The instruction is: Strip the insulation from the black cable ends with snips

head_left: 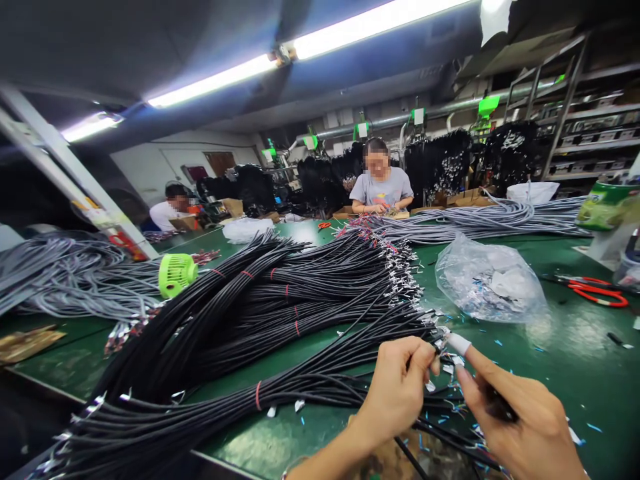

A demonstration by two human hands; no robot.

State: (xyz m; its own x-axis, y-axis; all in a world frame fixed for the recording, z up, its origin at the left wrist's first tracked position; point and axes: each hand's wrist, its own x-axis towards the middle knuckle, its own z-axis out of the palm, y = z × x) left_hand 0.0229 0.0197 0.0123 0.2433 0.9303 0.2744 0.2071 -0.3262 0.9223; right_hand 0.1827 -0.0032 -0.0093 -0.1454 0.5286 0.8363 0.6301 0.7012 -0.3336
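Observation:
My left hand pinches a black cable close to its stripped end, where short pale wires show. Just right of it, my right hand reaches toward that end with a white wrap on its index finger. A dark object sits within the curled right fingers, mostly hidden, so its kind cannot be told. Beneath and left of my hands, long bundles of black cables lie on the green table, some tied with red bands. Their stripped ends fan out beyond my left hand.
Scraps and blue bits litter the green tabletop. A clear plastic bag of scraps and red-handled pliers lie right. Grey cables and a green fan stand farther off. One co-worker sits opposite, another far left.

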